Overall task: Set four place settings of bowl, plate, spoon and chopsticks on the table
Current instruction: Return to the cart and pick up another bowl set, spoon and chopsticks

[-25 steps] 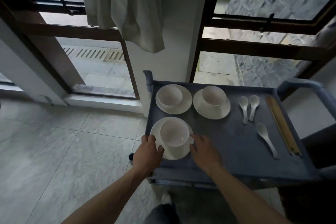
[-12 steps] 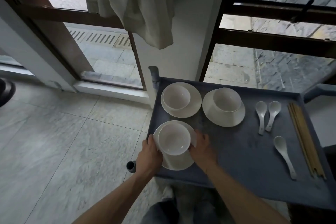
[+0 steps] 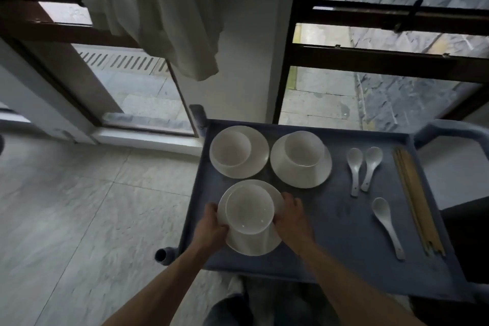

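A grey cart (image 3: 330, 241) carries three white plates, each with a white bowl on it. My left hand (image 3: 211, 225) and my right hand (image 3: 292, 216) grip opposite edges of the nearest plate (image 3: 254, 245), which is lifted and tilted with its bowl (image 3: 248, 209) on top. Two more sets stand behind: the left plate (image 3: 258, 156) with its bowl (image 3: 230, 148), and the right plate (image 3: 280, 164) with its bowl (image 3: 304, 149). Three white spoons (image 3: 354, 169) (image 3: 370, 167) (image 3: 386, 225) lie to the right. A bundle of wooden chopsticks (image 3: 415, 198) lies along the cart's right side.
The cart stands against a white pillar (image 3: 251, 47) between dark-framed glass doors. A pale cloth (image 3: 158, 21) hangs above the cart's far left corner. Grey tiled floor (image 3: 79, 206) stretches to the left. The cart handle (image 3: 455, 130) curves at the right.
Both hands have closed on the nearest plate's edges and raised it with the bowl, drawing it towards me. The camera has shifted slightly.
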Demonstrator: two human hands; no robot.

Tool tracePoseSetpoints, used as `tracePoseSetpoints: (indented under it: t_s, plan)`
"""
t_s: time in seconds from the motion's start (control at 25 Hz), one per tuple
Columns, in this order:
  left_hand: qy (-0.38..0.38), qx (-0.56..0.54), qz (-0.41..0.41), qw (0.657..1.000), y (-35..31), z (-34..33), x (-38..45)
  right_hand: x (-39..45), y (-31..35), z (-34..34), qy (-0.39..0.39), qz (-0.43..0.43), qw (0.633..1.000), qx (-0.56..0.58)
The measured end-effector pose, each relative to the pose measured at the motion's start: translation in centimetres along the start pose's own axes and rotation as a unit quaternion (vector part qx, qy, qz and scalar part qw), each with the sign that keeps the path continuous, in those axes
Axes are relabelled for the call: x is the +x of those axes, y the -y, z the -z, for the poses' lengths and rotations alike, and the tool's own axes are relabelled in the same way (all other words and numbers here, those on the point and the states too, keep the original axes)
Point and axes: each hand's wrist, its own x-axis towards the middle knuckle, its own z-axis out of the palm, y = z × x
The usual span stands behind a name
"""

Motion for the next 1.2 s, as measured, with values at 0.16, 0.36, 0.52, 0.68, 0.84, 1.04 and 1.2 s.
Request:
tracePoseSetpoints:
  t_s: [0.16, 0.36, 0.52, 0.68, 0.84, 1.04, 1.2]
  plan:
    - [0.058, -0.059, -0.011, 0.997, -3.1, -2.5, 0.0, -0.2, -2.7, 3.2, -0.030, -0.025, 0.999, 0.032]
    - [0.095, -0.152, 0.018, 0.984, -6.3, -6.9, 0.2, -0.5, -7.3, 7.3, -0.038, -0.047, 0.998, 0.028]
    - [0.099, -0.209, 0.039, 0.972, -8.3, -10.5, -0.5, -0.4, -10.9, 10.1, -0.049, -0.046, 0.996, 0.064]
    - [0.094, -0.197, 0.032, 0.975, -9.1, -12.5, -0.6, -0.5, -14.0, 12.3, -0.210, -0.084, 0.971, 0.072]
    - [0.080, -0.181, 0.034, 0.980, -9.2, -13.6, -0.6, -0.6, -17.9, 12.7, -0.201, -0.159, 0.966, -0.018]
    - [0.073, -0.181, 0.046, 0.980, -9.2, -14.2, -0.3, -0.3, -18.3, 12.6, -0.134, -0.176, 0.975, -0.023]
    - [0.064, -0.185, 0.042, 0.980, -9.1, -14.1, 0.1, 0.4, -17.9, 13.8, -0.137, -0.179, 0.974, -0.029]
